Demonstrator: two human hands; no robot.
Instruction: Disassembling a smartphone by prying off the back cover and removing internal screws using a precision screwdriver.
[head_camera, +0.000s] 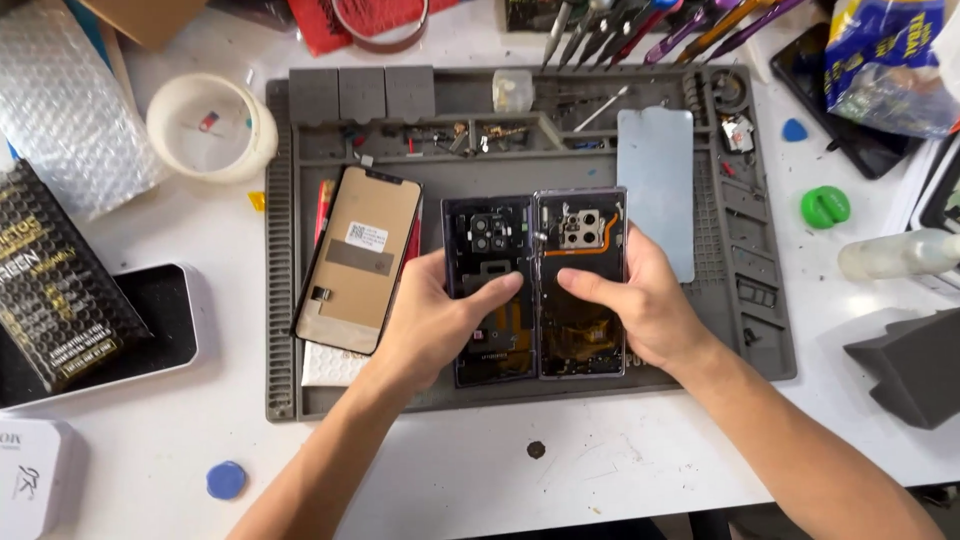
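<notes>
I'm seeing both hands working over the grey repair mat on the white bench. My left hand is clasping the back cover, the dark panel w/ the camera cutouts, thumb lying across its inner face, fingers wrapped behind its left edge. My right hand is gripping the opened phone body, thumb pressing on its middle, fingers curled round the right edge. So each grip is closed on its own half; the two halves are sitting side by side, edges touching along the centre, both raised a bit off the mat btwn the hands. An orange flex is showing near the top of the phone body.

Left of the cover a display panel is lying face down, tilted. A pale blue sheet is lying just right of the phone body. Green round tool is sitting off the mat at right, blue pick near the left forearm.
</notes>
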